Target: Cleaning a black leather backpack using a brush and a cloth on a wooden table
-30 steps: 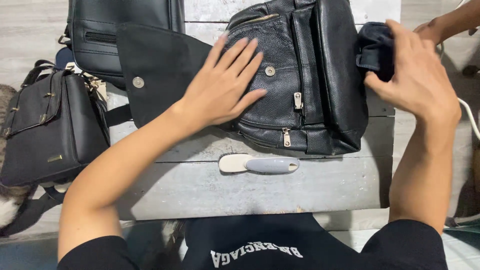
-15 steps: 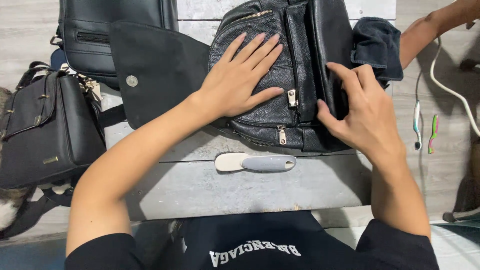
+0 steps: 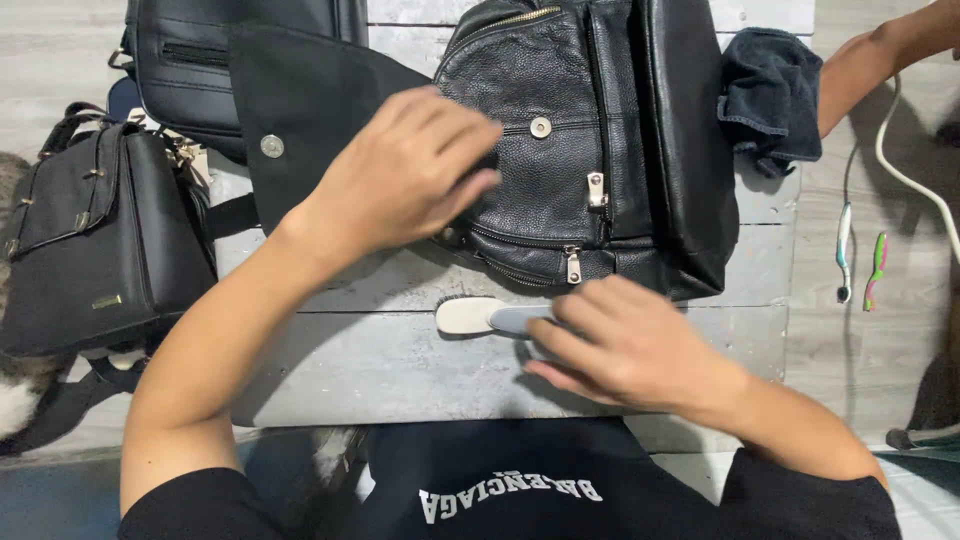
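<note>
My left hand (image 3: 405, 175): raised just over the front of the black leather backpack (image 3: 590, 150), fingers (image 3: 462, 125) curled loosely; I cannot tell whether they touch the leather, and they grip nothing
My right hand (image 3: 625, 345): down on the near part of the tabletop (image 3: 400, 365), fingers (image 3: 560, 315) laid over the grey handle of the brush (image 3: 480, 316); closing on it, but a full grip is not plain from here
Brush: lying flat just near of the backpack, its cream head poking out to the left of my right hand
Backpack: lying flat on the far middle of the tabletop, its front flap (image 3: 300, 110) thrown open to the left with the snap showing, pocket zips shut
Dark cloth (image 3: 772, 90): bunched at the backpack's right edge, no hand on it
Other bags: a small black handbag (image 3: 95, 240) at the left, another black bag (image 3: 215, 50) at the far left
How far along: I judge brushing is only starting; the brush has not left the tabletop, and the leather shows no mark of it
Also in view: another person's arm (image 3: 880, 60) at the far right, two toothbrushes (image 3: 858, 255) on the floor
</note>
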